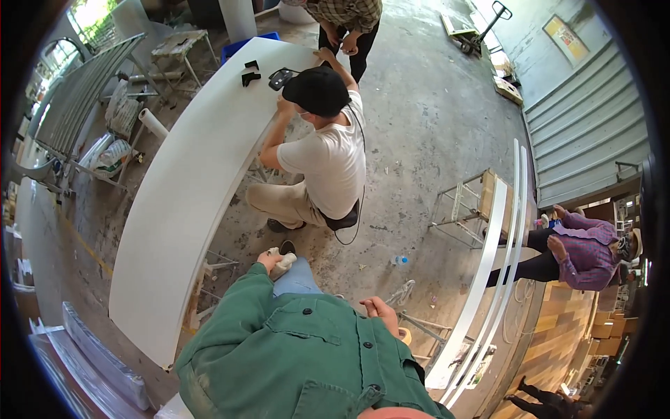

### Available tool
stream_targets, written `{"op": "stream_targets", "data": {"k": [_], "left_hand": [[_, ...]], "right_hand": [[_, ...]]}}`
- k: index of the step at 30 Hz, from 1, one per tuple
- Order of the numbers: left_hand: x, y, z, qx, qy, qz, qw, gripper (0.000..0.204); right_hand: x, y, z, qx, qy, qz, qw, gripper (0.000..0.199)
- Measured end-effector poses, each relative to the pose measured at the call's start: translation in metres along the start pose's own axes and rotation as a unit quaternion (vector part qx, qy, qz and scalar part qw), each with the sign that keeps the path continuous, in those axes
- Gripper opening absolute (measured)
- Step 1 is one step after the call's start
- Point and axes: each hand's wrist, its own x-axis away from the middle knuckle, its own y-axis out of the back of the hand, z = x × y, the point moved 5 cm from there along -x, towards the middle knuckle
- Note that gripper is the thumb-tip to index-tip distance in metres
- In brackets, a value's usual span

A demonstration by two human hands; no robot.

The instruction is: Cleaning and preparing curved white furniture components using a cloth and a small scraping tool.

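Note:
Near my lap, my left hand (268, 261) is closed around a crumpled off-white cloth (283, 265). It is just right of the long white panel (183, 167), apart from its edge. My right hand (381, 311) lies by my right side with its fingers curled in; whatever they may hold is hidden. At the panel's far end, a co-worker in a white shirt (326, 157) crouches with both hands at its edge. Black brackets (250, 74) and a dark device (280, 78) lie on the panel near that person.
Long white strips (486, 255) rest on a stand (457, 202) at right, with a person in a checked shirt (583, 244) beside them. Another person (349, 17) stands beyond the panel. A small bottle (399, 260) is on the floor. Wrapped pieces (98, 349) lie at lower left.

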Motion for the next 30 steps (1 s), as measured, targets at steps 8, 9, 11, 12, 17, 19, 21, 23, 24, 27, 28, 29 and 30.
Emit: {"op": "stream_targets", "data": {"k": [8,9,11,12,17,19,21,23,24,27,28,29,30], "left_hand": [[0.058,-0.074,0.043,-0.094,-0.023,0.026,0.995,0.055],[0.06,-0.08,0.043,-0.093,-0.033,0.038,0.994,0.055],[0.062,-0.091,0.039,-0.107,-0.056,0.048,0.992,0.053],[0.064,-0.097,0.031,-0.11,-0.063,0.065,0.99,0.05],[0.06,-0.091,0.023,-0.127,-0.068,0.079,0.986,0.06],[0.049,-0.074,0.034,-0.125,-0.063,0.056,0.989,0.058],[0.059,-0.075,0.016,-0.138,-0.059,0.06,0.987,0.056],[0.063,-0.069,0.009,-0.098,-0.031,0.075,0.992,0.053],[0.06,-0.066,0.008,-0.091,-0.029,0.076,0.993,0.051],[0.05,-0.069,-0.006,-0.109,-0.041,0.113,0.987,0.047],[0.043,-0.066,-0.01,-0.11,-0.034,0.132,0.984,0.049],[0.034,-0.067,-0.01,-0.117,-0.027,0.156,0.981,0.051],[0.022,-0.057,-0.004,-0.103,-0.026,0.166,0.98,0.049]], "right_hand": [[0.077,0.05,-0.077,0.003,-0.006,-0.067,0.998,0.02],[0.083,0.052,-0.082,-0.01,0.01,-0.077,0.997,0.019],[0.089,0.054,-0.096,-0.013,0.017,-0.083,0.996,0.019],[0.093,0.055,-0.1,-0.017,0.024,-0.091,0.995,0.018],[0.085,0.059,-0.087,0.011,0.066,-0.101,0.993,0.021],[0.076,0.054,-0.074,0.003,0.09,-0.116,0.989,0.023],[0.074,0.052,-0.059,-0.003,0.067,-0.13,0.989,0.023],[0.073,0.046,-0.045,-0.02,0.066,-0.124,0.99,0.023],[0.072,0.045,-0.041,-0.021,0.058,-0.128,0.99,0.023],[0.073,0.036,-0.039,-0.012,0.046,-0.13,0.99,0.021],[0.07,0.031,-0.043,-0.019,0.032,-0.15,0.988,0.021],[0.065,0.03,-0.039,-0.001,0.064,-0.149,0.987,0.02],[0.064,0.029,-0.036,0.019,0.094,-0.148,0.984,0.02]]}}
